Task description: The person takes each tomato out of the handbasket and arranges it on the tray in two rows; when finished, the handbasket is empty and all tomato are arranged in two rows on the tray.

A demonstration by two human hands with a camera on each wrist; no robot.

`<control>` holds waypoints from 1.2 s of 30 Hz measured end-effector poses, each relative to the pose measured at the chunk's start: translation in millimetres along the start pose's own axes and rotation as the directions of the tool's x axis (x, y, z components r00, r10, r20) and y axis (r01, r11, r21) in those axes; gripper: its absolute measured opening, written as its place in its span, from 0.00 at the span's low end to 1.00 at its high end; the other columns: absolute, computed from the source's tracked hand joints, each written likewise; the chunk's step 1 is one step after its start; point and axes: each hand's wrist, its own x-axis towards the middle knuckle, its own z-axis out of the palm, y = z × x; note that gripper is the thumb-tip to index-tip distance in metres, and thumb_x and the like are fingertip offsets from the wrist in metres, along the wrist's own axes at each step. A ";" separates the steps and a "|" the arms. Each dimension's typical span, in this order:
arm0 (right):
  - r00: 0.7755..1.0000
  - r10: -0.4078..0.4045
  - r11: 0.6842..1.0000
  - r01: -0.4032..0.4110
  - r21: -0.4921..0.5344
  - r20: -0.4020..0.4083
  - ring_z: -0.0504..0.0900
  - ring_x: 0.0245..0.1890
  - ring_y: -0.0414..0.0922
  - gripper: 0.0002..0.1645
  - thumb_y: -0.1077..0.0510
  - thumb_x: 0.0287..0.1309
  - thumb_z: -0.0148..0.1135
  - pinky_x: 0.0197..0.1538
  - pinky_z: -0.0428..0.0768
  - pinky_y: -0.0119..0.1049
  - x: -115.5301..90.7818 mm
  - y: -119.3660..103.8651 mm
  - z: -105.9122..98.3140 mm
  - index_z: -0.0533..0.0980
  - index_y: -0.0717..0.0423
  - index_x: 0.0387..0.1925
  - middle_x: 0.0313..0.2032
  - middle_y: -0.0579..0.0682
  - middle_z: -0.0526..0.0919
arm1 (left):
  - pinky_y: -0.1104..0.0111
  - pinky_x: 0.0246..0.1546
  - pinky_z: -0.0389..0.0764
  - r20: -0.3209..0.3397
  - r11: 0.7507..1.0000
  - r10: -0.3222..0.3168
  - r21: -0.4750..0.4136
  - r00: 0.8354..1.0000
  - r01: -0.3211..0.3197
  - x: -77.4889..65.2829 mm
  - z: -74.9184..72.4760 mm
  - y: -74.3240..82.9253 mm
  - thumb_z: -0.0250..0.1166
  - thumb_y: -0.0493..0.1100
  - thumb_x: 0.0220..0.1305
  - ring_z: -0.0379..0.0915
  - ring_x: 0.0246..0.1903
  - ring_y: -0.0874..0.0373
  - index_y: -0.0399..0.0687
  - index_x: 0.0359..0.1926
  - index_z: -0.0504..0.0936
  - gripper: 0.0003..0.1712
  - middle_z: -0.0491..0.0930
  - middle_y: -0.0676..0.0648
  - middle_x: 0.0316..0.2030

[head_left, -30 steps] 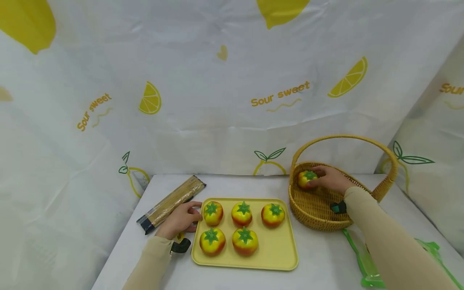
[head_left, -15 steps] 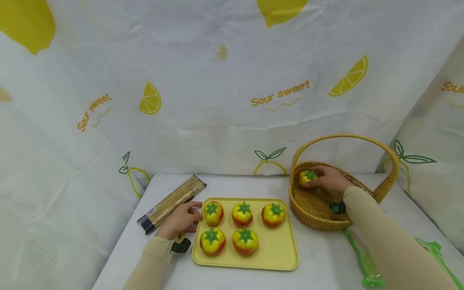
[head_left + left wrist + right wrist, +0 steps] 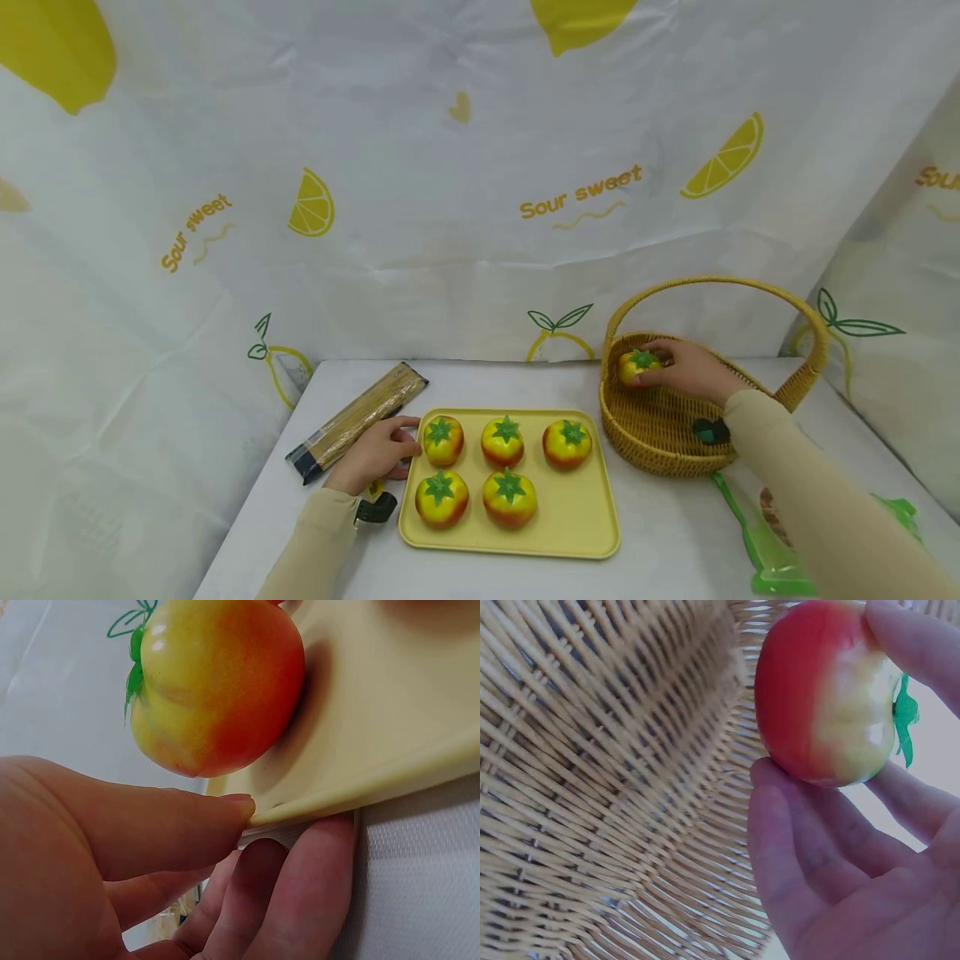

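Note:
In the head view my right hand (image 3: 690,371) is inside the wicker basket (image 3: 667,458), gripping a yellow-and-red toy tomato (image 3: 636,367) with a green leafy top. The right wrist view shows the thumb on one side of that toy tomato (image 3: 817,697) and the fingers on the other, beside the woven wall. On the left, my left hand (image 3: 378,454) pinches the rim of a pale yellow tray (image 3: 570,521). Its thumb (image 3: 217,825) lies on the rim, the other fingers below. Several similar toy tomatoes (image 3: 502,442) stand in two rows on the tray.
A clear-wrapped bundle of thin wooden sticks (image 3: 360,417) lies behind the left hand. A green-edged clear package (image 3: 776,558) is partly hidden under the right forearm. The basket's tall handle (image 3: 712,281) arches above the right hand. A white printed cloth (image 3: 420,300) hangs behind the table.
The right forearm and wrist have shifted slightly to the right, showing more of the green-edged package. The right hand keeps hold of its toy tomato; the left hand still holds the tray rim.

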 end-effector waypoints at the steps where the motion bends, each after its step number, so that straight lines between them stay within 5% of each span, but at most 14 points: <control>1: 1.000 -0.008 1.000 0.008 -0.005 -0.005 0.75 0.67 0.72 0.51 0.34 0.69 0.70 0.62 0.80 0.68 -3.9 -3.0 -1.3 0.68 0.64 0.77 0.72 0.74 0.73 | 0.65 0.35 0.91 -0.001 1.000 -0.005 0.001 1.000 0.005 0.4 0.1 -0.1 0.71 0.41 0.72 0.81 0.35 0.54 0.49 0.72 0.79 0.29 0.81 0.43 0.45; 10: 0.997 -0.055 0.998 0.053 -0.028 -0.057 0.81 0.63 0.65 0.52 0.26 0.64 0.70 0.59 0.84 0.62 -38.0 -20.2 2.2 0.72 0.56 0.75 0.69 0.68 0.77 | 0.65 0.36 0.91 -0.006 1.000 -0.018 0.011 1.000 0.018 0.3 1.3 -2.5 0.71 0.41 0.71 0.81 0.35 0.54 0.50 0.72 0.80 0.29 0.81 0.43 0.46; 19: 0.988 -0.098 0.995 0.095 -0.036 -0.121 0.85 0.57 0.61 0.47 0.28 0.64 0.71 0.55 0.87 0.60 -71.1 -43.3 12.0 0.74 0.50 0.74 0.64 0.65 0.82 | 0.65 0.37 0.91 -0.004 1.000 -0.018 0.012 1.000 0.018 3.4 1.4 -3.5 0.72 0.42 0.71 0.81 0.35 0.54 0.51 0.72 0.80 0.30 0.81 0.43 0.46; 26: 0.985 -0.114 0.992 0.121 0.043 -0.129 0.87 0.52 0.52 0.44 0.30 0.61 0.76 0.52 0.89 0.49 -93.3 -69.8 35.7 0.77 0.47 0.71 0.57 0.55 0.86 | 0.66 0.36 0.91 -0.008 1.000 -0.012 0.002 1.000 0.012 4.0 2.1 -1.2 0.72 0.43 0.71 0.81 0.36 0.54 0.51 0.72 0.80 0.30 0.81 0.43 0.46; 36: 0.984 -0.161 0.980 0.168 0.109 -0.075 0.84 0.51 0.42 0.46 0.31 0.57 0.78 0.50 0.89 0.37 -108.0 -88.9 77.8 0.78 0.48 0.69 0.61 0.48 0.86 | 0.66 0.36 0.90 -0.012 1.000 -0.011 -0.003 1.000 0.011 4.2 1.3 -2.2 0.72 0.43 0.71 0.81 0.36 0.54 0.51 0.71 0.81 0.28 0.81 0.44 0.46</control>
